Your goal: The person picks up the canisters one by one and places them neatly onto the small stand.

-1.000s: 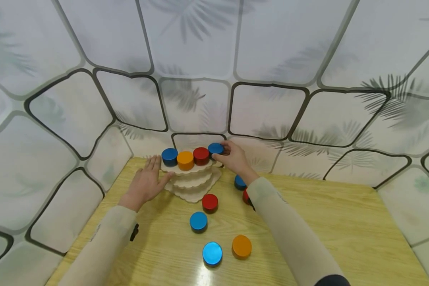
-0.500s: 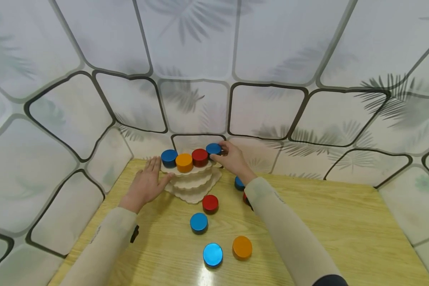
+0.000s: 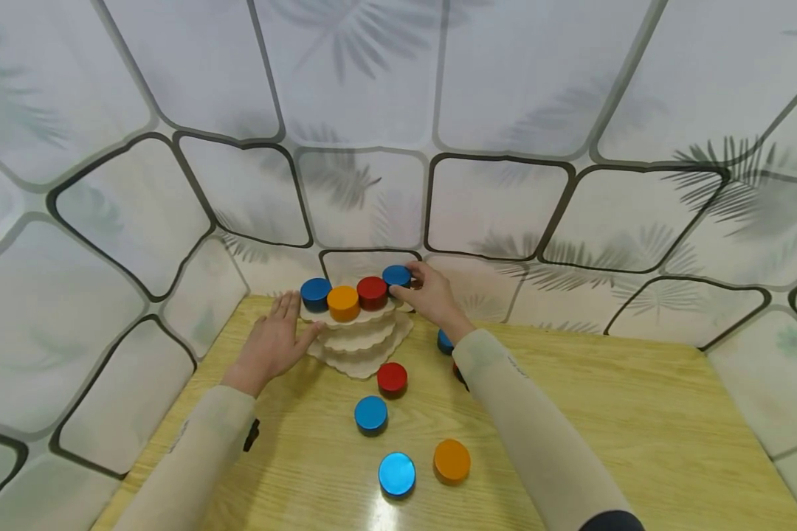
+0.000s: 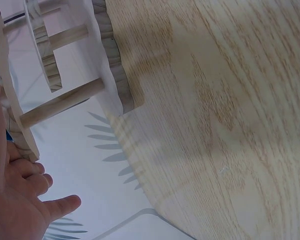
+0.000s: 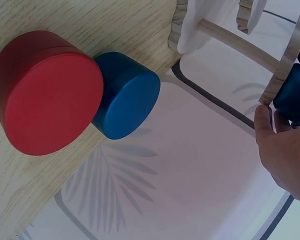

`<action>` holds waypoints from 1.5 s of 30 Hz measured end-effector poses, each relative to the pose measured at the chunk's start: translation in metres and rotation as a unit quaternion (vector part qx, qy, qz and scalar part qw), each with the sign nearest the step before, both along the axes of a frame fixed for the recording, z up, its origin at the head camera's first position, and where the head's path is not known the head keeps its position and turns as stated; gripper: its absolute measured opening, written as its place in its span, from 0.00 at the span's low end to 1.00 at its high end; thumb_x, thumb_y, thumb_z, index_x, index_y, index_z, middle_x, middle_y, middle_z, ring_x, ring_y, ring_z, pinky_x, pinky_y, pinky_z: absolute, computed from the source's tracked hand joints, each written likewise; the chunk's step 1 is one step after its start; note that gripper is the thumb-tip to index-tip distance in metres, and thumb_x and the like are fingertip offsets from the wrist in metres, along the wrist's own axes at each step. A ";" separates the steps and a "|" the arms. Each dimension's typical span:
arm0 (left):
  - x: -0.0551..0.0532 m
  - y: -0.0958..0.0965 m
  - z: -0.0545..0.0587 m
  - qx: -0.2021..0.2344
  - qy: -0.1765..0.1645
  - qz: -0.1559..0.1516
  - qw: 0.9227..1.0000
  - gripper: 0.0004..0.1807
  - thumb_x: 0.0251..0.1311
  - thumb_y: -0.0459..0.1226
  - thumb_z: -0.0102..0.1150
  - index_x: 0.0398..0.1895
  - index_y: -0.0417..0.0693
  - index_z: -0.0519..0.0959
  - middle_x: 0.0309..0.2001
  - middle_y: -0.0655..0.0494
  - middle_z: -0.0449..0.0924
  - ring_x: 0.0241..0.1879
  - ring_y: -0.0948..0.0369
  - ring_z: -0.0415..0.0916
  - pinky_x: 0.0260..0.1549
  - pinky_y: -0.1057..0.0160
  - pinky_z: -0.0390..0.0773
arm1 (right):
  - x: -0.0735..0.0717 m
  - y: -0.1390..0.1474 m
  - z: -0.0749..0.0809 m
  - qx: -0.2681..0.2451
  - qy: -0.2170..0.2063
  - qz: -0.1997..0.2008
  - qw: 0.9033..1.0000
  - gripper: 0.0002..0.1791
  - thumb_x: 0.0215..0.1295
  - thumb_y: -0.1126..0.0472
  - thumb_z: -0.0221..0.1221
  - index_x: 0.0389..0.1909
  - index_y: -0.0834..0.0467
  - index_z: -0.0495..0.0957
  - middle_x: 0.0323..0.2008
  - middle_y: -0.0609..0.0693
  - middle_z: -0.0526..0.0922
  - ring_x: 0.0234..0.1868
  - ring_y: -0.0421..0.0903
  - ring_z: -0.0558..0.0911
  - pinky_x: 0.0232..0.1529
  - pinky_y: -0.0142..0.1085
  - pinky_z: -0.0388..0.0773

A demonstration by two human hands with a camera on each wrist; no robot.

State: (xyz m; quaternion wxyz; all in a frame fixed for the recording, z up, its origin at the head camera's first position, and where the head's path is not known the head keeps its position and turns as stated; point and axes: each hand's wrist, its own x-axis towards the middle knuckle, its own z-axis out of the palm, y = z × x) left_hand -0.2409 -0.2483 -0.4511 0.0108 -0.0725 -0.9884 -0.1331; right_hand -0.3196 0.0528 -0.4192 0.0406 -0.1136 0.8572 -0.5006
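A wooden stand (image 3: 359, 339) with scalloped tiers stands near the back wall. Along its top tier sit a blue round tin (image 3: 315, 294), an orange tin (image 3: 343, 303), a red tin (image 3: 372, 293) and, at the right end, another blue tin (image 3: 396, 276). My right hand (image 3: 432, 296) holds that right-end tin between thumb and fingers; in the right wrist view its fingers (image 5: 264, 120) are right at the tier's corner. With fingers straight, my left hand (image 3: 272, 343) rests against the top tier's left end, its thumb along the front.
On the wooden table (image 3: 604, 413), in front of the stand, lie a red tin (image 3: 392, 379), two blue tins, the nearer one (image 3: 397, 473) shiny, and an orange tin (image 3: 452, 461). Another red tin (image 5: 52, 100) and blue tin (image 5: 130, 95) stand side by side near my right forearm. Patterned walls enclose the table.
The right-end blue tin has shifted slightly left, closer to the red tin, with my right hand on it. My left hand has stayed at the stand's left end.
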 end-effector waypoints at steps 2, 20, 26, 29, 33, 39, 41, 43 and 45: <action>0.000 0.000 0.000 0.001 0.003 0.001 1.000 0.52 0.80 0.65 0.35 0.84 0.31 0.44 0.84 0.30 0.45 0.83 0.34 0.45 0.74 0.27 0.59 | 0.000 0.000 0.000 0.001 0.000 0.000 1.000 0.36 0.71 0.53 0.68 0.76 0.57 0.68 0.72 0.59 0.77 0.67 0.57 0.78 0.66 0.49 0.79; 0.002 0.000 0.002 -0.002 0.006 0.000 1.000 0.52 0.80 0.65 0.36 0.84 0.30 0.44 0.83 0.30 0.45 0.83 0.34 0.46 0.74 0.28 0.59 | 0.012 0.023 -0.009 -0.025 0.020 -0.027 0.999 0.31 0.70 0.49 0.69 0.70 0.56 0.77 0.65 0.57 0.82 0.63 0.55 0.82 0.63 0.51 0.82; 0.001 0.000 0.003 -0.007 0.002 -0.004 1.000 0.52 0.80 0.65 0.34 0.84 0.29 0.44 0.83 0.29 0.44 0.83 0.34 0.45 0.74 0.28 0.59 | 0.022 0.044 -0.013 -0.042 0.022 -0.033 0.998 0.29 0.71 0.51 0.69 0.68 0.58 0.78 0.63 0.58 0.84 0.62 0.56 0.82 0.64 0.51 0.81; 0.001 0.000 0.003 -0.007 0.001 -0.006 1.000 0.52 0.80 0.65 0.34 0.84 0.29 0.44 0.84 0.30 0.43 0.83 0.34 0.44 0.74 0.28 0.59 | 0.029 0.055 -0.014 -0.043 0.023 -0.033 0.998 0.29 0.71 0.52 0.69 0.68 0.60 0.77 0.63 0.59 0.83 0.62 0.56 0.82 0.65 0.52 0.80; 0.001 0.000 0.002 -0.007 0.000 -0.007 1.000 0.52 0.80 0.65 0.33 0.84 0.30 0.43 0.84 0.30 0.42 0.83 0.34 0.44 0.74 0.28 0.59 | 0.037 0.070 -0.017 -0.043 0.028 -0.026 0.998 0.29 0.72 0.54 0.68 0.69 0.62 0.76 0.64 0.62 0.82 0.62 0.58 0.83 0.66 0.53 0.80; 0.001 0.000 0.002 -0.006 0.001 -0.007 1.000 0.52 0.80 0.66 0.34 0.84 0.30 0.43 0.84 0.30 0.43 0.83 0.34 0.45 0.74 0.28 0.59 | 0.048 0.091 -0.033 -0.026 0.038 -0.013 0.999 0.29 0.72 0.54 0.68 0.68 0.61 0.76 0.64 0.62 0.82 0.61 0.58 0.83 0.65 0.52 0.81; 0.001 0.001 0.002 -0.004 0.000 -0.007 1.000 0.52 0.80 0.66 0.34 0.84 0.31 0.43 0.84 0.30 0.43 0.83 0.34 0.45 0.74 0.28 0.59 | 0.053 0.098 -0.038 -0.026 0.030 -0.010 0.999 0.30 0.71 0.53 0.69 0.69 0.60 0.76 0.64 0.61 0.82 0.62 0.58 0.83 0.66 0.52 0.80; 0.002 0.001 0.003 -0.001 0.001 -0.007 1.000 0.52 0.80 0.65 0.34 0.84 0.30 0.43 0.84 0.30 0.43 0.83 0.34 0.45 0.74 0.27 0.59 | 0.057 0.103 -0.043 -0.029 0.018 -0.007 0.999 0.31 0.70 0.52 0.70 0.69 0.59 0.76 0.65 0.60 0.82 0.63 0.58 0.82 0.67 0.53 0.79; 0.002 0.001 0.003 -0.001 0.001 -0.007 1.000 0.52 0.80 0.65 0.35 0.84 0.30 0.43 0.84 0.30 0.44 0.83 0.34 0.45 0.74 0.27 0.59 | 0.061 0.108 -0.049 -0.028 0.006 -0.004 1.000 0.32 0.70 0.51 0.70 0.70 0.59 0.75 0.66 0.61 0.81 0.64 0.58 0.81 0.68 0.53 0.78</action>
